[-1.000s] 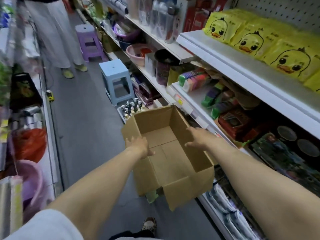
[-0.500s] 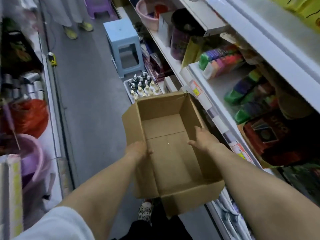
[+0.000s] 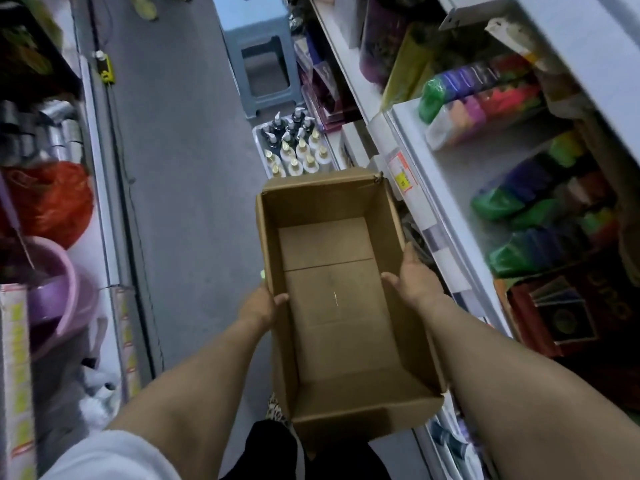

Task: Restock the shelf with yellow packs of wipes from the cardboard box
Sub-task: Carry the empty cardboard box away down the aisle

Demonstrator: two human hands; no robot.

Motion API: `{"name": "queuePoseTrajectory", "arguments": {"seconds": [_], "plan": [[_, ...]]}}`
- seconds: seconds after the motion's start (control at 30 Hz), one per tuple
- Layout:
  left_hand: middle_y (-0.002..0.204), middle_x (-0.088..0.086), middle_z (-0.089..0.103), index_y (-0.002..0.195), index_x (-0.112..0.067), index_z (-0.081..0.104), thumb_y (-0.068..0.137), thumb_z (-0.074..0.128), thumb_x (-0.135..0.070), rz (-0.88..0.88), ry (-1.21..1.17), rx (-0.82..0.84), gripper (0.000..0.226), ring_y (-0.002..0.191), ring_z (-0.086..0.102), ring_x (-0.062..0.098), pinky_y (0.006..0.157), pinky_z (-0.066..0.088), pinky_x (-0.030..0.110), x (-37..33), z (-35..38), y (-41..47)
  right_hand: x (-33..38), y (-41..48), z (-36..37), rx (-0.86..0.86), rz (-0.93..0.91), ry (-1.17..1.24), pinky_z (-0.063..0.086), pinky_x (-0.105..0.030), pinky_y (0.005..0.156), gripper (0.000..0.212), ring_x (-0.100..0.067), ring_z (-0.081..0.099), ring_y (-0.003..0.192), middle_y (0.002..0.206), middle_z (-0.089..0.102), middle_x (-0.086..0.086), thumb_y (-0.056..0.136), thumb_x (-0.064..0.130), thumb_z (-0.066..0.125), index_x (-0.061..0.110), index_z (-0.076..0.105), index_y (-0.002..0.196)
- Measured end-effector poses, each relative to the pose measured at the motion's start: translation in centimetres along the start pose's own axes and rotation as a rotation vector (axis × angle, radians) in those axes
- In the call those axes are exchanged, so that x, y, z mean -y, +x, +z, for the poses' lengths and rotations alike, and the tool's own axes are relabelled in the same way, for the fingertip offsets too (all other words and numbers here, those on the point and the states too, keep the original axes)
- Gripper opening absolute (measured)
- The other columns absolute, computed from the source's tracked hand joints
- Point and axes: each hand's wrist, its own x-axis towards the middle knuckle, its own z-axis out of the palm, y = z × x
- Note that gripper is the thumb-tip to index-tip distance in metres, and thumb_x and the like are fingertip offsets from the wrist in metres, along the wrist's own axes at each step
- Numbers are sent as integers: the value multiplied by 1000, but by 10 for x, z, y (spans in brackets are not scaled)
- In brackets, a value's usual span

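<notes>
An open brown cardboard box (image 3: 332, 306) hangs in front of me over the aisle floor, and nothing lies inside it. My left hand (image 3: 261, 304) grips its left wall, thumb over the rim and inside. My right hand (image 3: 414, 284) grips the right wall the same way, thumb inside the box. No yellow packs of wipes are in view. The white shelf (image 3: 450, 188) runs along my right, close to the box's right side.
Coloured packs (image 3: 485, 95) lie on the right shelf. A tray of pump bottles (image 3: 294, 147) and a blue stool (image 3: 259, 53) stand on the grey floor beyond the box. Left shelving holds a red net bag (image 3: 52, 202) and purple basins (image 3: 59, 292).
My view has tilted down; the yellow packs on the upper shelf left the frame. The box has come closer to me and straightened while both hands kept their hold.
</notes>
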Motion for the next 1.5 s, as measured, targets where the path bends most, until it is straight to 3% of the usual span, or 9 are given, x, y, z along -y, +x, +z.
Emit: {"name": "queuePoseTrajectory", "arguments": {"seconds": [0.23,0.47,0.53,0.67,0.9,1.03,1.3,1.4,1.5], "plan": [[117,18,66,132,-8,54,97,58,-28,-11,-305,-36,41,103,64,38,88,55,49,4,8,2,-23,5,8,72,10,19,46,-51,101,84,-41,58,119,142,50,-26,101,37,49,33,-16,154],[123,16,65,133,-10,54,99,53,-28,6,-273,-42,39,111,61,36,95,52,47,12,0,9,-24,-7,23,44,41,33,50,-50,94,84,-40,62,108,127,60,-26,102,30,49,40,-17,153],[123,15,64,132,-9,54,101,50,-27,17,-231,-43,36,113,60,36,96,50,44,16,-5,6,-21,-22,33,19,70,87,49,-50,95,84,-40,60,111,131,57,-23,102,30,49,43,-17,151],[124,17,63,130,-7,55,101,50,-27,42,-222,3,36,112,60,39,95,50,51,44,-12,5,-14,-69,64,-26,137,201,43,-46,101,85,-41,54,120,140,50,-24,100,30,51,48,-15,150],[123,16,62,126,-7,58,102,47,-30,249,55,116,34,110,59,39,90,51,40,97,-26,-43,7,-205,137,-77,333,303,41,-39,99,81,-40,52,125,141,49,-27,101,26,51,30,-8,157],[117,16,64,123,-10,57,102,46,-33,293,205,225,33,102,62,38,85,56,46,117,-13,-73,2,-279,183,-134,435,389,40,-39,101,84,-39,48,131,149,42,-24,99,21,54,28,-7,157],[112,17,67,120,-3,61,100,51,-32,465,446,378,36,97,66,34,80,59,44,124,57,-159,-44,-426,247,-116,652,585,44,-34,86,82,-35,57,120,142,52,-20,102,22,49,29,-12,156],[110,17,67,119,-4,62,100,52,-32,558,552,387,36,95,67,33,81,59,43,118,94,-197,-68,-476,277,-128,747,656,43,-32,74,81,-36,63,106,127,61,-22,103,22,47,28,-13,156],[105,14,67,117,-3,62,100,51,-33,645,702,401,36,89,65,29,76,56,36,118,145,-244,-97,-539,318,-184,842,716,44,-35,77,80,-37,62,107,126,62,-23,104,22,46,27,-14,156]]}}
